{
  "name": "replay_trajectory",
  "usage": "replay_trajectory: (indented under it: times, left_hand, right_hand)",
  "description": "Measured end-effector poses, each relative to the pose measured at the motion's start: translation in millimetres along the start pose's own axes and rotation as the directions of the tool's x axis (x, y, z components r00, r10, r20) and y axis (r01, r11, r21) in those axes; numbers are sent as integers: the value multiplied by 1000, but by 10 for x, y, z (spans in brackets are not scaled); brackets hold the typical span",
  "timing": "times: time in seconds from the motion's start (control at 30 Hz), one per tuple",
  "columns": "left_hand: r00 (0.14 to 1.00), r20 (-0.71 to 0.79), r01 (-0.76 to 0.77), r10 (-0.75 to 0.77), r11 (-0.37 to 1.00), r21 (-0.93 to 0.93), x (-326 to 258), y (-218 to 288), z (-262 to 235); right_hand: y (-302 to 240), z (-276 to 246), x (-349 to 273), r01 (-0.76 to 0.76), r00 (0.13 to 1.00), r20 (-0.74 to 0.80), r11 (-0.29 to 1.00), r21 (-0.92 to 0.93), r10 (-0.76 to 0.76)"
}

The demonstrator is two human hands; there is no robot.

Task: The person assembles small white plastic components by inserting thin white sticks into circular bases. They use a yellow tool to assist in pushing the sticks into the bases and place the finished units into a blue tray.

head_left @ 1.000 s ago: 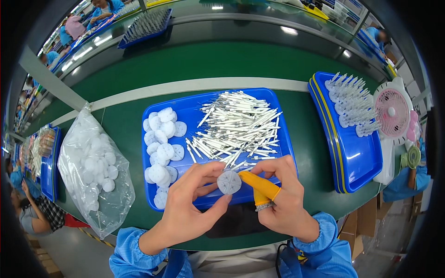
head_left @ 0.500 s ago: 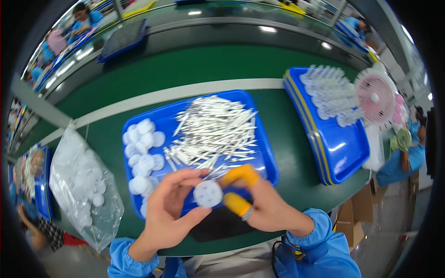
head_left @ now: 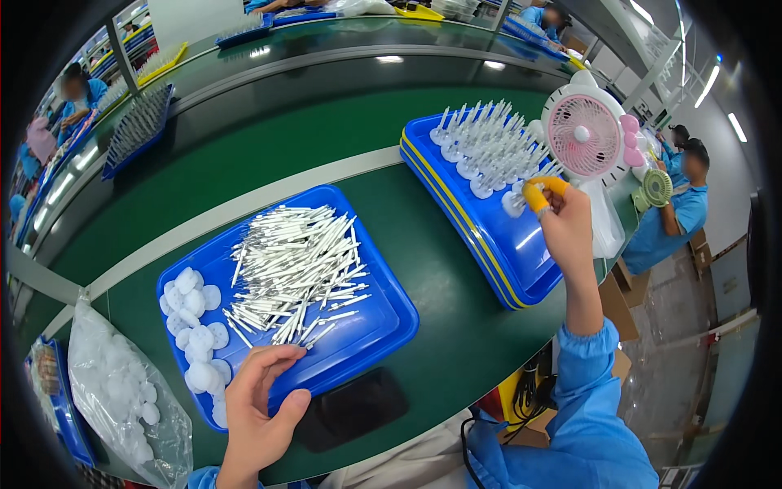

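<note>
My right hand, with yellow finger covers on thumb and finger, reaches over the stacked blue trays. It pinches a white disc with an upright rod at the near end of a group of similar standing pieces. Its fingers hide most of that rod. My left hand is empty, thumb and fingers apart, at the front edge of a blue tray. In that tray lie a heap of slim white rods and, along its left side, a pile of loose white discs.
A clear bag of white discs lies at the left. By the front edge rests a dark flat object. A pink and white fan stands behind the stacked trays. Co-workers sit beyond the green bench; one person is at the right.
My right hand has moved from beside my left hand to the stacked trays at the right, carrying the disc. My left hand has let go of it. The view has turned rightward.
</note>
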State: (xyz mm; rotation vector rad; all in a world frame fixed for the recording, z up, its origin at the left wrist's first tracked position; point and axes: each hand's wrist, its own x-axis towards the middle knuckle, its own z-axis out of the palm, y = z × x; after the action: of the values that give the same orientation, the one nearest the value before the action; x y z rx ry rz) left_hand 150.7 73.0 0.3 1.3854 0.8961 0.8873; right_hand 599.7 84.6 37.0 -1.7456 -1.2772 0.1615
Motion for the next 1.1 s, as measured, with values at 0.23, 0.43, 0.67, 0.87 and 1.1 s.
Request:
replay_trajectory:
  times: [0.23,0.43,0.67,0.87,1.1]
  left_hand:
    - [990,-138,35,-17,991,130,-9,33,-146]
    - [928,-342,105,147,779,619,49,147,-440]
    - [937,-213,9,277,589,808,-92,339,-480]
    - [1000,-5,5,1,304,953,-260,332,-487]
    - [999,-41,29,8,567,823,-201,288,-517]
  right_hand:
    - [293,284,277,129,976,-99,881,-456,-194]
    - [-494,531,-337,291,941,-68,893,-344,-332]
    - [-1186,1366,-1041,551,503,680,804,222,-533]
    - [-1258,1638,-1089,572,490,706,800,182,-511]
    - [-1125,1613,-1266,412,588,615,849,331,-525]
